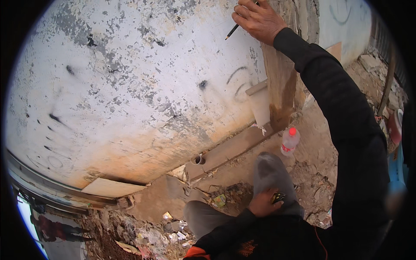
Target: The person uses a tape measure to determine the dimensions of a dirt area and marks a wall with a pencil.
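Left hand (pixel 263 203) lies low over the right leg of the grey trousers (pixel 269 175), its fingers curled about a small black-and-yellow tape measure (pixel 278 198); the right hand (pixel 259 21) is raised at the top, closed round a dark pencil (pixel 232 31) whose point slants down to the left before the wall; whether the point touches it I cannot tell. From the far left, another person (pixel 56 227) stands in the distance, tipped sideways by the lens. A pale board (pixel 112 187) lies at the foot of the wall (pixel 143 82), which is white, flaking to grey, and stained orange low down. Loose litter (pixel 151 238) is strewn below the board, on the near side. A dark mug (pixel 199 160) sits at the near end of a low brown ledge (pixel 234 147) that runs along the wall's foot, and a green-and-yellow packet (pixel 219 200) lies on the dirt between the knees. Farther right, a brown post (pixel 277 65) rises beside the wall, below the right hand. A clear bottle (pixel 290 142) with a red cap stands on the ground just beyond the right knee. At the right edge, past the black sleeve (pixel 342 99), are a red basin (pixel 394 125) and something blue (pixel 396 169), partly hidden.
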The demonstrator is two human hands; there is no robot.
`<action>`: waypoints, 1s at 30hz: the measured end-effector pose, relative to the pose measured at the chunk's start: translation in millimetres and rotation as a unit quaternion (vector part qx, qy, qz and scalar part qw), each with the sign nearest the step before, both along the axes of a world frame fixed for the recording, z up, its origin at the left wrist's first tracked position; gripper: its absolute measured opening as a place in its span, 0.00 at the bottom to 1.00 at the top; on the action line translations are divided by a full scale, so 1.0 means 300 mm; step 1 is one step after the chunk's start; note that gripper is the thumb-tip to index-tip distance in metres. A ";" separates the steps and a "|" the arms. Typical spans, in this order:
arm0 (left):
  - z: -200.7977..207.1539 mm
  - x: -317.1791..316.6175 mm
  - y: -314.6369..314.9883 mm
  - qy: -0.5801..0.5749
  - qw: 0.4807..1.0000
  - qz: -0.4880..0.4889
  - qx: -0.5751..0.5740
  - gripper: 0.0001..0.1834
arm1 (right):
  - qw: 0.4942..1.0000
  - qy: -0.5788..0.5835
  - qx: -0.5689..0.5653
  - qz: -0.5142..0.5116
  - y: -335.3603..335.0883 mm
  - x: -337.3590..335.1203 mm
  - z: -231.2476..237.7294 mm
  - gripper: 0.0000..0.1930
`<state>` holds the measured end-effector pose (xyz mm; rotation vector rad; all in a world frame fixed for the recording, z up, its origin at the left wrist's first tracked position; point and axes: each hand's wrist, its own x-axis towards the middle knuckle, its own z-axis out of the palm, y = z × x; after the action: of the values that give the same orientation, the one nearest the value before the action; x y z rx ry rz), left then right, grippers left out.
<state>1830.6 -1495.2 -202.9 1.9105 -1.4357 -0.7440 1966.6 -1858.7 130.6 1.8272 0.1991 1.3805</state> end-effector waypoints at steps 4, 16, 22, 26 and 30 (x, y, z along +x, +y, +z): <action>-0.003 0.125 0.207 0.390 0.898 0.204 -0.009 0.26 | 1.000 -0.003 0.005 0.025 0.008 -0.014 0.009 0.08; -0.082 0.448 0.848 0.560 0.704 0.407 -0.157 0.30 | 0.756 0.112 0.565 0.312 0.599 -0.072 -0.457 0.12; -0.096 0.424 0.718 0.552 0.727 0.402 -0.075 0.20 | 0.248 0.357 0.864 0.255 1.111 -0.255 -1.323 0.17; -0.180 0.387 0.661 0.478 0.790 0.373 0.088 0.23 | 0.082 0.456 0.874 0.145 1.209 -0.330 -1.568 0.21; -0.184 0.368 0.548 0.320 0.892 0.293 0.128 0.29 | 0.079 0.435 0.871 0.216 1.172 -0.344 -1.443 0.24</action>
<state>1941.1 -1330.8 -258.0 1.8729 -0.3381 -1.1436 1863.5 -1507.2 -302.4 -1.3858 0.2974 0.2516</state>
